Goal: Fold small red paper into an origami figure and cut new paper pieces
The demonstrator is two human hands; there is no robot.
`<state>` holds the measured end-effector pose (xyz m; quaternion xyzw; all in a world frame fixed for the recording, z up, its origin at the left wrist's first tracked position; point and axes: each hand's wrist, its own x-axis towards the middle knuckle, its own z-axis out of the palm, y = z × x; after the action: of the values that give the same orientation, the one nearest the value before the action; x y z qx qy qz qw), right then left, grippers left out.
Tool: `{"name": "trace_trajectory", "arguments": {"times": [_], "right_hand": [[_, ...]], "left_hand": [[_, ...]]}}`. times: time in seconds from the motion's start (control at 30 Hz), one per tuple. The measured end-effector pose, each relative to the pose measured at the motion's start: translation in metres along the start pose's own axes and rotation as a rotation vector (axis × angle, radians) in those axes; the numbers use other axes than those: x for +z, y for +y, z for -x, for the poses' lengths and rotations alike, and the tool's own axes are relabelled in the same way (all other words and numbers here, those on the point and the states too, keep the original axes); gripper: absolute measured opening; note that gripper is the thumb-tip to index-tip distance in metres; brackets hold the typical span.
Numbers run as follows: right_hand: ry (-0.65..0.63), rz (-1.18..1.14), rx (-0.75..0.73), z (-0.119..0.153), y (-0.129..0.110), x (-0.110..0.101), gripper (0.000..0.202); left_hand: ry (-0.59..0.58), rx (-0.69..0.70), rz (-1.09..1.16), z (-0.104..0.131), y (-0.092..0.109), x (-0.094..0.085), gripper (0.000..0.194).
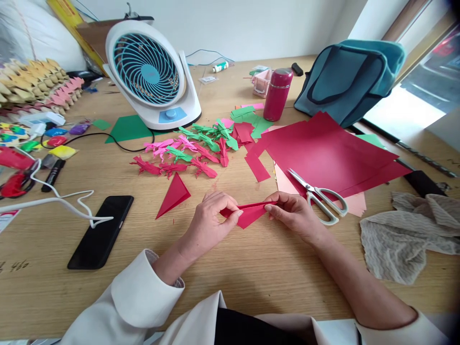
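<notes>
A folded red paper [249, 216] hangs between my two hands, its point toward me. My left hand [214, 221] pinches its left end between thumb and fingers. At the right end, the thumb and fingers of my right hand [295, 213] are closed on the same paper. On the table to the left of my left hand lies a folded red paper triangle [175, 194]. Beyond my hands are several folded green paper figures [208, 139], pink ones [161, 147] and red ones [203, 167]. White-handled scissors [323, 201] lie just right of my right hand.
A white fan [149, 72] stands at the back left, a red flask [278, 94] and blue bag [350, 79] at the back right. Large red sheets [323, 153] lie before the bag. A black phone [101, 232] is at left, a crumpled cloth [402, 239] at right.
</notes>
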<state>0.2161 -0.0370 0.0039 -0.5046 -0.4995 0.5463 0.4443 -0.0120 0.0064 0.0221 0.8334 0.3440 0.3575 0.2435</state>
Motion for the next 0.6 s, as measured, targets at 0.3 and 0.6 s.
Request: {"name": "trace_trajectory", "arguments": {"times": [0.3, 0.6], "right_hand": [[0.025, -0.005, -0.011, 0.001, -0.007, 0.005, 0.029], [0.048, -0.008, -0.022, 0.001, 0.003, 0.011, 0.021]], "left_hand": [[0.006, -0.010, -0.045, -0.001, 0.001, -0.001, 0.015], [0.000, 0.007, -0.201, -0.003, 0.001, -0.005, 0.015]]}}
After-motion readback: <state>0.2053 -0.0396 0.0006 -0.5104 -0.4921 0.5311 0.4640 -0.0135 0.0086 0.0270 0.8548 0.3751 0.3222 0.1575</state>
